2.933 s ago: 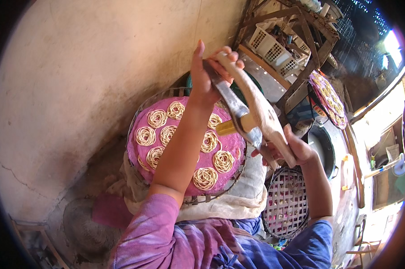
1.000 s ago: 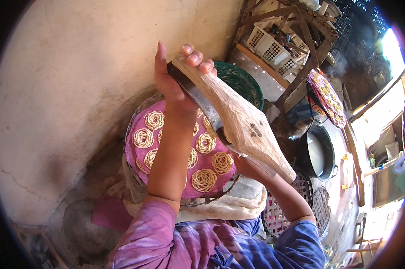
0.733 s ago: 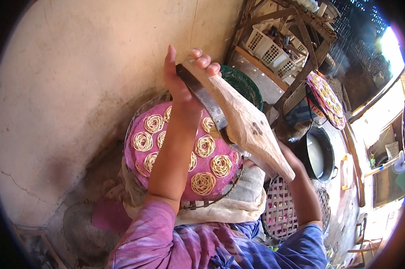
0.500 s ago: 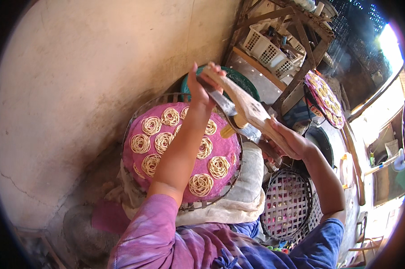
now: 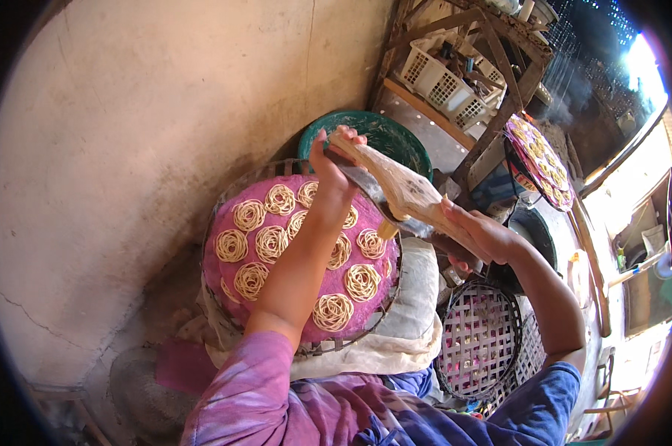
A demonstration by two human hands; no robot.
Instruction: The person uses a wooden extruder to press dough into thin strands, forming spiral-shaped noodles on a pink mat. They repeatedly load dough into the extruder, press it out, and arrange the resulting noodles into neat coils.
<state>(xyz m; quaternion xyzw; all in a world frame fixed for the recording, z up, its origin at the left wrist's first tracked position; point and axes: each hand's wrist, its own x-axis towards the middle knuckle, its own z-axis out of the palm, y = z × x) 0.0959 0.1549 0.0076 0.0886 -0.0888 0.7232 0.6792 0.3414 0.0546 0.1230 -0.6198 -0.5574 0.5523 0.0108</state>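
A two-part wooden hand press [image 5: 399, 178] is raised over the far right edge of a round pink sheet [image 5: 276, 193]. Its upper bar is pale worn wood, its lower one darker, and a short yellowish cylinder pokes out below. Wrapped around the far left end is my left hand [image 5: 337, 167]; my right hand [image 5: 488, 236] grips the near right end, so both bars sit within my grasp. Several coiled nests of pale thin strands [image 5: 332, 312] lie on the pink sheet, which rests on a round woven tray. My left forearm hides some nests.
White cloth [image 5: 395, 340] pads the tray's near side. Behind it stands a green basin [image 5: 358, 120]; a white plastic crate [image 5: 444, 85] sits on a wooden rack. At right are a woven basket [image 5: 478, 338], a dark bucket [image 5: 533, 230] and another nest-covered round [image 5: 540, 160]. A wall runs along the left.
Both hands and the press have come slightly nearer and lower, with the bars a bit closer together. More of the green basin shows, and a nest near the cylinder is now visible.
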